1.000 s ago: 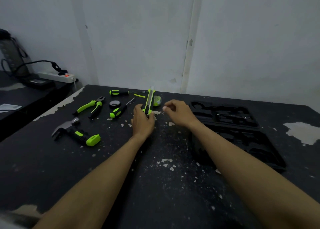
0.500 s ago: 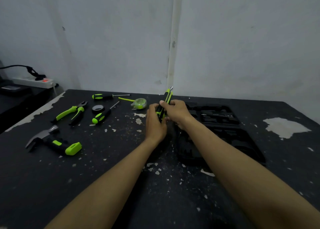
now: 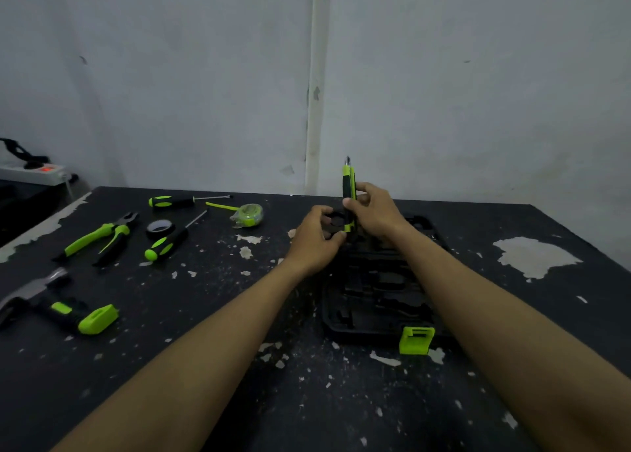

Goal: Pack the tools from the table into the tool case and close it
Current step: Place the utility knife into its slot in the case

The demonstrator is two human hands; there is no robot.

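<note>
A green and black utility knife (image 3: 349,185) stands almost upright above the open black tool case (image 3: 375,301). My right hand (image 3: 374,212) grips its middle and my left hand (image 3: 316,240) pinches its lower end. The case lies open on the table with a green latch (image 3: 416,340) at its near edge. To the left lie pliers (image 3: 99,238), two screwdrivers (image 3: 170,241) (image 3: 177,200), a roll of black tape (image 3: 159,228), a tape measure (image 3: 247,214) and a hammer (image 3: 65,310).
The black table (image 3: 205,366) is flecked with chipped paint, with a large bare patch (image 3: 532,255) at the right. A white power strip (image 3: 34,173) sits on a side surface at far left. A pale wall stands close behind the table.
Both hands have lifted the utility knife off the table and carried it right, over the case. It has turned from lying flat to nearly upright. The view has shifted right.
</note>
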